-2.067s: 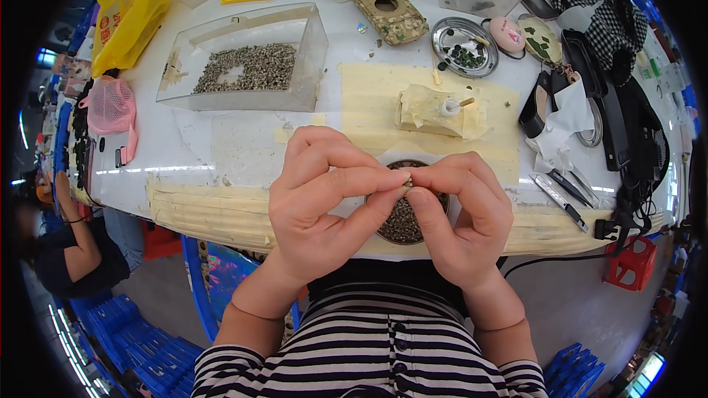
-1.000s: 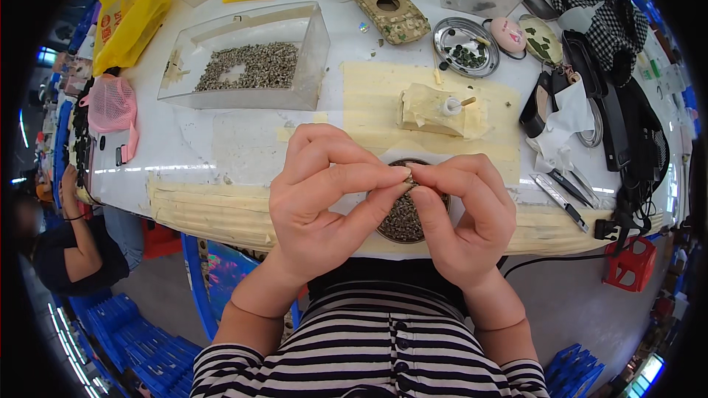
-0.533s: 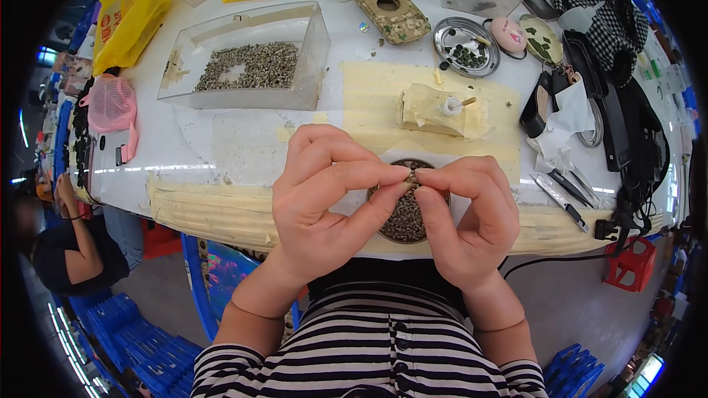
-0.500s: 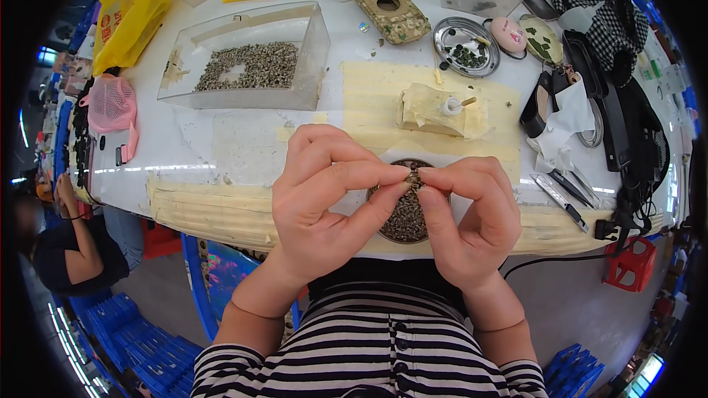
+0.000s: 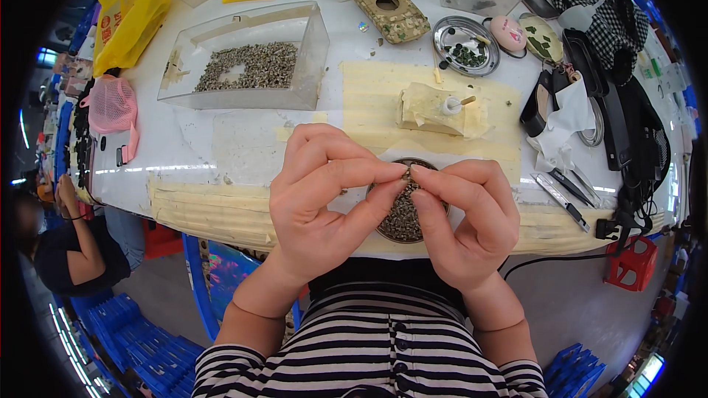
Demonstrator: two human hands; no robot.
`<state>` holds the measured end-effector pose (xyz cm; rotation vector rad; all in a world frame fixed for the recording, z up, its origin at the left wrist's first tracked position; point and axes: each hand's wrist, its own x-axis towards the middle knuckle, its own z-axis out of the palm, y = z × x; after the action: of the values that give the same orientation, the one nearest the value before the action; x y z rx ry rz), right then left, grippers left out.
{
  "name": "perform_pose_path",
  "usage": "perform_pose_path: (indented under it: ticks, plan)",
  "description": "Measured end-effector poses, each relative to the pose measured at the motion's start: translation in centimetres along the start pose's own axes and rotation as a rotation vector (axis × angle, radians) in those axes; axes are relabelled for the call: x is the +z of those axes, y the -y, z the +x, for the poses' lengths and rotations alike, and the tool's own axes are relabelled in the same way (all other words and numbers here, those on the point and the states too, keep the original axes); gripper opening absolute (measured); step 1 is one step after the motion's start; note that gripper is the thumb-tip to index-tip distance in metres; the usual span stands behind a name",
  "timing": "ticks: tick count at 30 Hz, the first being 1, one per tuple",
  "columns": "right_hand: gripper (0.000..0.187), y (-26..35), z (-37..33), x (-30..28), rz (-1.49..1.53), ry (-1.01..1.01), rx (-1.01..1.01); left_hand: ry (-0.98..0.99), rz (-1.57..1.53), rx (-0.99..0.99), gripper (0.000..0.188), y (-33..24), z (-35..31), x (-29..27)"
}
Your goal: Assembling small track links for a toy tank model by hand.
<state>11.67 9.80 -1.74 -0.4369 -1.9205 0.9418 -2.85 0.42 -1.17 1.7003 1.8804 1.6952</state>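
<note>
A round dish (image 5: 408, 240) full of small grey-brown camouflage pieces (image 5: 404, 217) sits at the table's near edge. Above it my left hand (image 5: 321, 203) and my right hand (image 5: 472, 221) meet fingertip to fingertip. Thumb and forefinger are pinched on the left; whatever lies between them is too small to make out. The right forefinger touches at the same spot, its thumb just below. Farther off, a clear plastic box (image 5: 313, 66) holds a heap of similar small pieces (image 5: 251, 65).
Beyond my hands stands a tape-wrapped block (image 5: 428, 112) with a small white pot. A camouflage tank hull (image 5: 389, 9) and a round metal tray (image 5: 466, 66) of green parts lie at the back. Right are a craft knife (image 5: 560, 203) and tweezers (image 5: 585, 186). A person (image 5: 81, 250) sits at left.
Both hands stay over the dish with only slight finger shifts. The right thumb and forefinger have moved a little left and look slightly more apart.
</note>
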Motion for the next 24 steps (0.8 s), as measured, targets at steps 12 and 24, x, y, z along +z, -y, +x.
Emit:
perform_pose_path:
  ticks: [12, 24]
  plan:
    - [0.028, -0.04, 0.22, -0.13, 0.027, 0.055, 0.053, -0.012, -0.034, -0.019, 0.027, 0.16, 0.01, -0.06]
    - [0.027, 0.12, 0.41, -0.45, 0.005, 0.054, 0.054, -0.019, -0.02, -0.02, 0.026, 0.14, 0.04, -0.03]
